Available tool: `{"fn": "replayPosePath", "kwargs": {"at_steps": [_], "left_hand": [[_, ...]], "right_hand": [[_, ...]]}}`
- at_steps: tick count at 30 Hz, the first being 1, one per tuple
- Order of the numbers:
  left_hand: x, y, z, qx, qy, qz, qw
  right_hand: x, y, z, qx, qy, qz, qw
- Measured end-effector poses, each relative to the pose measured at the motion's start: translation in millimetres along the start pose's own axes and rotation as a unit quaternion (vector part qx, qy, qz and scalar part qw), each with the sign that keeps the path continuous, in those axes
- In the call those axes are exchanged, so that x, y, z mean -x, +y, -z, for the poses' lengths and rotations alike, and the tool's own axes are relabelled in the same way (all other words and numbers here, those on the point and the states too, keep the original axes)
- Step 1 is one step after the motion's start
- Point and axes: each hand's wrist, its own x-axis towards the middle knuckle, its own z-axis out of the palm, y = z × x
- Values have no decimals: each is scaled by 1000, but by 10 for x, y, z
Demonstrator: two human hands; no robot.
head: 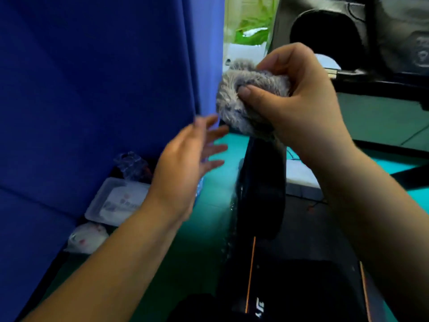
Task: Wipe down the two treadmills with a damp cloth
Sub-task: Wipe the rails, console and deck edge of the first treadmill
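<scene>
My right hand grips a bunched grey fluffy cloth, thumb pressed into its middle, and holds it on top of a black upright post of the near treadmill. That treadmill's black deck with orange stripes runs along the bottom right. My left hand hovers open just left of and below the cloth, fingers spread and blurred, holding nothing. A second black machine, possibly the other treadmill, stands at the upper right.
A blue curtain fills the left side. At its foot on the green floor lie a clear plastic tray, a white bag and crumpled plastic. A bright window opening shows behind the cloth.
</scene>
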Motion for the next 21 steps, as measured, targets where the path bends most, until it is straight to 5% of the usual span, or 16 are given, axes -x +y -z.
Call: {"fn": "replayPosePath", "kwargs": {"at_steps": [4,7,12,17,21], "left_hand": [[-211,210,-79,263,-135,65,953],[-303,303,-116,317,-104,40,942],[-433,-181,320,197,31,-17,980],[270,-951,89,-41,-105,-105,988],[305,-1042,-195,-24,-113,-116,987]], "right_hand": [[187,-285,-327,-13,-67,-48,997],[218,-427,-299,-34,-55,-66,996],[345,-229,-67,86,82,-150,982],[610,87,-173,156,74,-254,952],[628,119,-224,137,122,-262,947]]}}
